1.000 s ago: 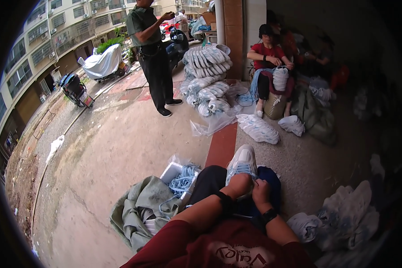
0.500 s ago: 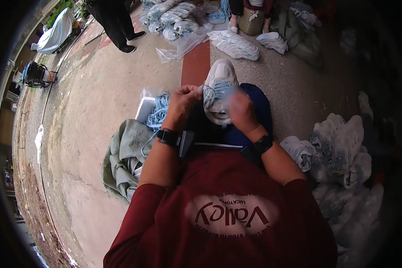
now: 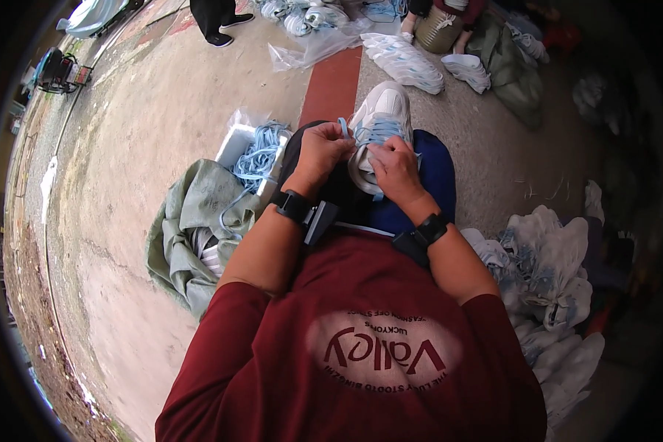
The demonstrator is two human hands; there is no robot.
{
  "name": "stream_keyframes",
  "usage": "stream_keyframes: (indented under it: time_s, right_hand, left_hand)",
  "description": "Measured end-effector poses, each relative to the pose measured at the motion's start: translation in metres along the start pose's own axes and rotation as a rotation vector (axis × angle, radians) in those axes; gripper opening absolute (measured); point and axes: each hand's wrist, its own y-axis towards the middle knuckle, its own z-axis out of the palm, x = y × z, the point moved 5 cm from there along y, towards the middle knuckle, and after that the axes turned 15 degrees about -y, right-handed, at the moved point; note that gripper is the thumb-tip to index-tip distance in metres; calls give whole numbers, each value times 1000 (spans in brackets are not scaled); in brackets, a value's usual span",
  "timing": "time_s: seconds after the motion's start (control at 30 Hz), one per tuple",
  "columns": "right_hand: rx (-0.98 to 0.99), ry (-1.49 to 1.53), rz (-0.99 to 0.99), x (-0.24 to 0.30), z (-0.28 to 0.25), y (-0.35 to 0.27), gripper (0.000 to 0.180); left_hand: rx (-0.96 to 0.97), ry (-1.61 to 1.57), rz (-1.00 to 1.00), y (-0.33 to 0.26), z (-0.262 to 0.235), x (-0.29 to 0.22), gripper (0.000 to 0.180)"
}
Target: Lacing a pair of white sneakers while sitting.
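Observation:
A white sneaker (image 3: 385, 103) with light blue laces rests toe-away on my lap. My left hand (image 3: 325, 153) is closed at the sneaker's left side, pinching a light blue shoelace (image 3: 343, 128) whose end sticks up above the fingers. My right hand (image 3: 399, 171) lies over the sneaker's opening, thumb and finger closed together at the lower lacing. What those fingertips pinch is hidden. Beside my left forearm, a white foam box (image 3: 233, 143) holds a tangle of light blue laces (image 3: 258, 158).
A grey-green sack (image 3: 191, 214) lies left of my leg. White sneakers are heaped at my right (image 3: 545, 258). Ahead are a row of white sneakers (image 3: 403, 62), clear plastic sheeting (image 3: 302, 55), a seated person's hands by a woven basket (image 3: 436, 29), and a standing person's legs (image 3: 212, 18).
My right hand has come in from the sneaker's right side to the lower lacing. My left hand now holds the lace end upright. The whole view has shifted slightly.

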Motion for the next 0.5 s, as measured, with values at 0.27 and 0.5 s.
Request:
stream_keyframes:
  time_s: [0.27, 0.5]
  right_hand:
    - [31, -26, 36, 1, -4, -6, 25]
    - [46, -33, 28, -3, 3, 0, 25]
  left_hand:
    - [-46, -42, 70, 2, 2, 9, 6]
    - [25, 60, 23, 15, -3, 13, 6]
